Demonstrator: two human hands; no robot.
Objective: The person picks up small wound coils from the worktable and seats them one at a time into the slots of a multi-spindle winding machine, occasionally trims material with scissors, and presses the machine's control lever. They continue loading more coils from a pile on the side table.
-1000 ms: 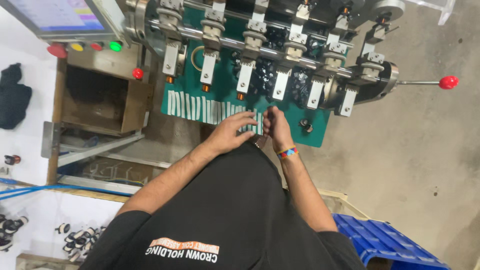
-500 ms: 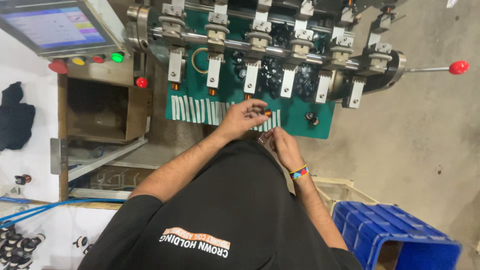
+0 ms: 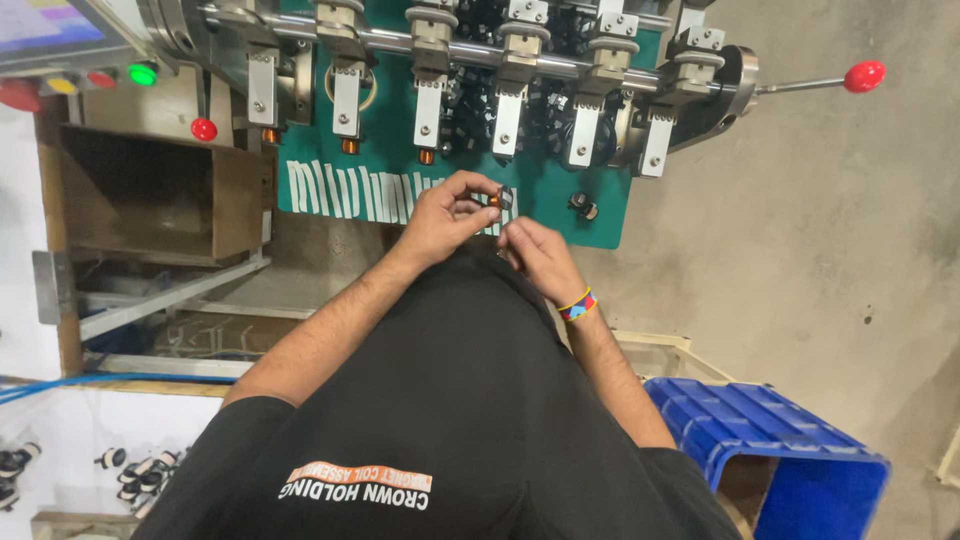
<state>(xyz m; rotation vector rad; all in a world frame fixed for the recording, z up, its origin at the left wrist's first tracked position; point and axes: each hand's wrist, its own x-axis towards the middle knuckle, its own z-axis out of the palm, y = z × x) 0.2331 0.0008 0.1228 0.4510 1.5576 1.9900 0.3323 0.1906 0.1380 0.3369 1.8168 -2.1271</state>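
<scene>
- Head view, centre of the frame: the left hand is raised in front of the green machine plate, its thumb and fingertips pinched on a small dark coil part with a copper-coloured winding.
- Just right of it and slightly lower, the right hand has its fingers curled, fingertips close beside the same small part; whether they touch it cannot be told. A multicoloured woven band sits on that wrist.
- Behind the hands, along the lower edge of the green plate, a row of white strips stands side by side.
- Across the top of the frame runs a horizontal steel shaft with a row of hanging metal clamp arms; several carry copper-coloured tips.
- Upper right: a thin rod ending in a red ball knob sticks out from the machine.
- Upper left: a lit green round button beside a red and a yellow one, and a smaller red knob below.
- Left: an open brown box.
- Lower right: a blue plastic crate on the grey concrete floor.
- Lower left: small black-and-white parts lie scattered on a white surface.
</scene>
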